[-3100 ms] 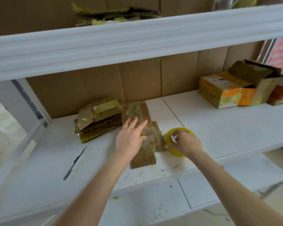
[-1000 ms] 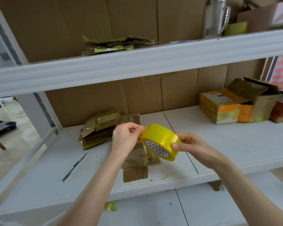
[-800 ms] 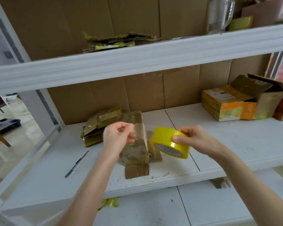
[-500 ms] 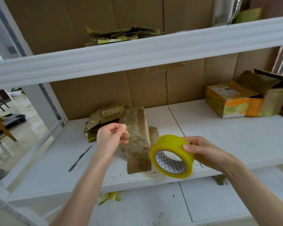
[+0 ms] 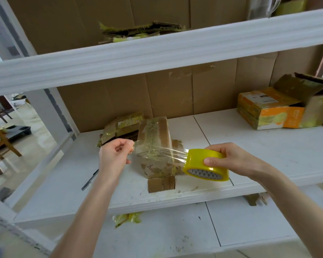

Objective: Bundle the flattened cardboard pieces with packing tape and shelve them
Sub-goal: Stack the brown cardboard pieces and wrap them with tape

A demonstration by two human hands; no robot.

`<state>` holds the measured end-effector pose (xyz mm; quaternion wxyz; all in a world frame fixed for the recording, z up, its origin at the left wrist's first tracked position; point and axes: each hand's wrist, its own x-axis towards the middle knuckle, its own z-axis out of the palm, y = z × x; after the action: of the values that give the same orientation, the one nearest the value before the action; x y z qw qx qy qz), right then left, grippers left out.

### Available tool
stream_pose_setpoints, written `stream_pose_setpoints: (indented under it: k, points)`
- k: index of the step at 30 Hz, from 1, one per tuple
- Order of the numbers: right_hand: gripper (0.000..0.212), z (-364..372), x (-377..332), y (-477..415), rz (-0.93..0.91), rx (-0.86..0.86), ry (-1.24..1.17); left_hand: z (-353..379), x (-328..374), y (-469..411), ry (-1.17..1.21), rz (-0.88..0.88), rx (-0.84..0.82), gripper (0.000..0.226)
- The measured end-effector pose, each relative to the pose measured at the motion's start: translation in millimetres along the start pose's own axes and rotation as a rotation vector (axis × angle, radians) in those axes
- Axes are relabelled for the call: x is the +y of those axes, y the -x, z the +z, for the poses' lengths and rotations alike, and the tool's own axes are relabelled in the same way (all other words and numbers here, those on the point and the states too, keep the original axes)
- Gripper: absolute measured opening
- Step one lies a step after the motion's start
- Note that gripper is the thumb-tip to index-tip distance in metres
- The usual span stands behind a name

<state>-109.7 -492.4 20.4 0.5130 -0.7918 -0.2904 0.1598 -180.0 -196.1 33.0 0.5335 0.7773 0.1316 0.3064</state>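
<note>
Head view: my left hand [image 5: 113, 158] pinches the tape end [image 5: 136, 145]. My right hand [image 5: 231, 159] grips the yellow tape roll [image 5: 205, 164]. The clear strip spans above the flattened cardboard [image 5: 154, 146] on the shelf [image 5: 259, 146].

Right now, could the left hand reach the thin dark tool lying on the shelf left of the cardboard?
Probably yes for reach: the thin dark tool lies close by, nothing over it. But the left hand pinches the tape end, so it must release first.

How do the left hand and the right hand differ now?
The left hand pinches the tape strip's free end; the right hand grips the yellow tape roll. The left hand is left of the cardboard pile, the right hand right of it. Both stretch the strip.
</note>
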Motion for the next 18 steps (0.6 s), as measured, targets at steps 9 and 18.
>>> stream_pose_setpoints:
  k: [9, 18]
  points:
    - [0.034, 4.1, -6.7, -16.3, 0.087, 0.211, 0.522, -12.3, -14.5, 8.2, 0.053, -0.008, 0.066, 0.021]
    - [0.027, 33.0, 1.6, -29.0, 0.168, 0.529, 0.723, -11.0, -26.3, 20.1, 0.020, 0.039, 0.106, 0.020]
